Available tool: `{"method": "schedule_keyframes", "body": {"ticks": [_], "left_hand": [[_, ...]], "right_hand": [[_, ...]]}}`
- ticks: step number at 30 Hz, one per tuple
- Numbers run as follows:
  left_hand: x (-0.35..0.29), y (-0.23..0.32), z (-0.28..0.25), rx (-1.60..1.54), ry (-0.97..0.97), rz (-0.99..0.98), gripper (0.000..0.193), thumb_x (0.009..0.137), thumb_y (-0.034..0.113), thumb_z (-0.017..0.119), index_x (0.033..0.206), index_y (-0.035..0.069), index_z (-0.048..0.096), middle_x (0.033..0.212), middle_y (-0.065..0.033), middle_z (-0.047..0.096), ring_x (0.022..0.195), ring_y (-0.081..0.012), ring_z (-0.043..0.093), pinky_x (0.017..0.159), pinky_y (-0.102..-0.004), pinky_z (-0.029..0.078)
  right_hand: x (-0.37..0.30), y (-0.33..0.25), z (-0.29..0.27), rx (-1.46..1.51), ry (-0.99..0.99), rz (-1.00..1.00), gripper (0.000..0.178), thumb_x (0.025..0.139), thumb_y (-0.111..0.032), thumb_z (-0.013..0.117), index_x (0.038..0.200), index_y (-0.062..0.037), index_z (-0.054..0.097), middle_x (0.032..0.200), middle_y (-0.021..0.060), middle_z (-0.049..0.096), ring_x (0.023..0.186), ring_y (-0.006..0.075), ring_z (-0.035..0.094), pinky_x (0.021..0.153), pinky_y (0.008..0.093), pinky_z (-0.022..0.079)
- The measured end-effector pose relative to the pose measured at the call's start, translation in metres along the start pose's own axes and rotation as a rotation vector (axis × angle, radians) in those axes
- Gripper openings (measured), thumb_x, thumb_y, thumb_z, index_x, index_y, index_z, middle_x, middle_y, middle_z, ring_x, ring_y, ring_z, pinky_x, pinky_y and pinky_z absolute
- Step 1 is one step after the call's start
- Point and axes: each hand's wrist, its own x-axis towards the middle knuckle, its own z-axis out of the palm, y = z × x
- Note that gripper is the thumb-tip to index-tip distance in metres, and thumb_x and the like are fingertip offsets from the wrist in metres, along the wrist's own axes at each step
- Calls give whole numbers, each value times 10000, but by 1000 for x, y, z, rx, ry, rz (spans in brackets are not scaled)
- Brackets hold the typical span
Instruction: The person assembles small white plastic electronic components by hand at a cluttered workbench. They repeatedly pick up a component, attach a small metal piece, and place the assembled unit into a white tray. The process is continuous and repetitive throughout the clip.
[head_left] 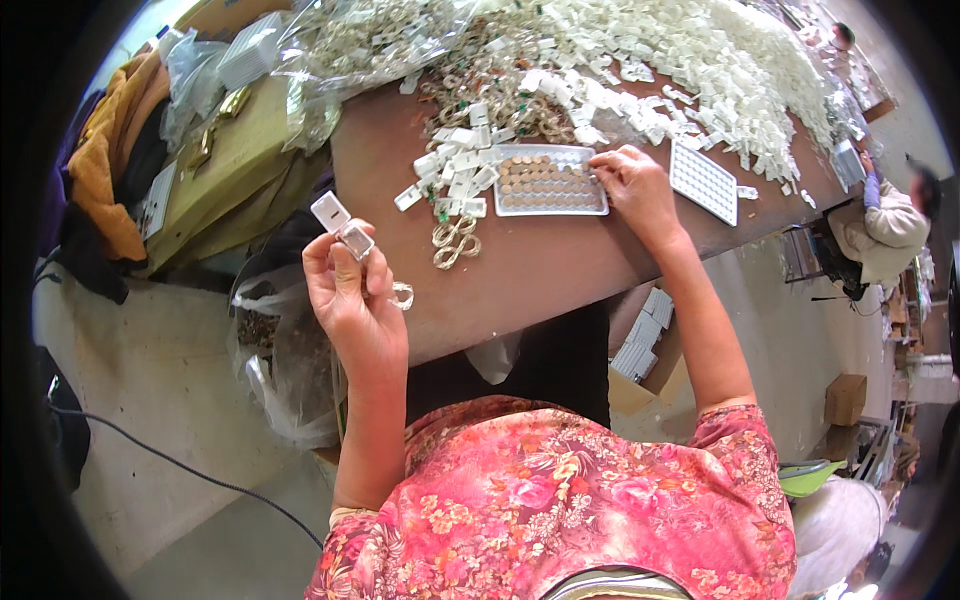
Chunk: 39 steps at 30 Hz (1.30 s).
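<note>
My left hand (350, 290) is raised at the table's left edge, its fingers closed around a small white plastic battery case (343, 226) with its lid swung up. A loop of pale wire (402, 296) hangs beside the palm. Over on the right, my right hand (636, 185) has its fingertips pinched together at the right end of a white tray (553, 211). Rows of round button cells (535, 178) fill that tray, some copper-coloured, others silvery. Whether a cell sits between those fingertips is hidden. Left of the tray lies a small heap of white cases (460, 165) with wires.
A second white tray with round pockets (703, 183) lies right of my right hand. White cases (700, 70) and tangled wires pile across the far table (480, 310). Left stand a covered box (235, 190) and a plastic bag (290, 370). Another person (880, 225) sits far right.
</note>
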Motion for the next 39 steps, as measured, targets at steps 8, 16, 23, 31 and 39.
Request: {"method": "schedule_keyframes", "body": {"ticks": [8, 16, 23, 31, 39], "left_hand": [[-20, -47, 34, -190, -58, -444, 89, 1005, 165, 488, 1062, 99, 506, 1015, -134, 621, 591, -60, 460, 456, -150, 345], [-33, -119, 64, -251, -164, -632, 168, 981, 183, 541, 1111, 84, 499, 1059, -107, 624, 739, -109, 560, 609, -197, 478], [-32, -123, 55, -348, -186, -620, 194, 981, 214, 546, 1132, 98, 507, 1064, -96, 631, 818, -152, 611, 694, -282, 510], [-31, -125, 55, -404, -155, -608, 197, 968, 207, 570, 1114, 81, 528, 1040, -101, 638, 874, -180, 625, 788, -328, 516], [-33, -127, 59, -298, -151, -578, 151, 964, 127, 570, 1089, 47, 542, 1036, -85, 639, 858, -175, 632, 764, -313, 520]], "right_hand": [[7, 1, -10, 194, -24, 75, 90, 796, -61, 687, 877, -22, 684, 835, 101, 659, 672, 189, 649, 640, 302, 520], [25, -6, -17, 47, -143, -55, 127, 805, -108, 653, 894, -48, 721, 857, 126, 674, 759, 294, 664, 733, 363, 534], [39, -10, -15, -47, -302, -169, 118, 769, -71, 642, 857, -40, 714, 861, 137, 676, 813, 312, 657, 763, 376, 524], [31, -40, -34, 149, -187, -90, 123, 757, -28, 677, 874, -10, 712, 809, 112, 673, 732, 211, 652, 687, 310, 516], [-32, -89, -56, 254, -83, -165, 90, 780, -45, 701, 869, -43, 683, 806, 76, 645, 672, 221, 643, 612, 297, 523]]}}
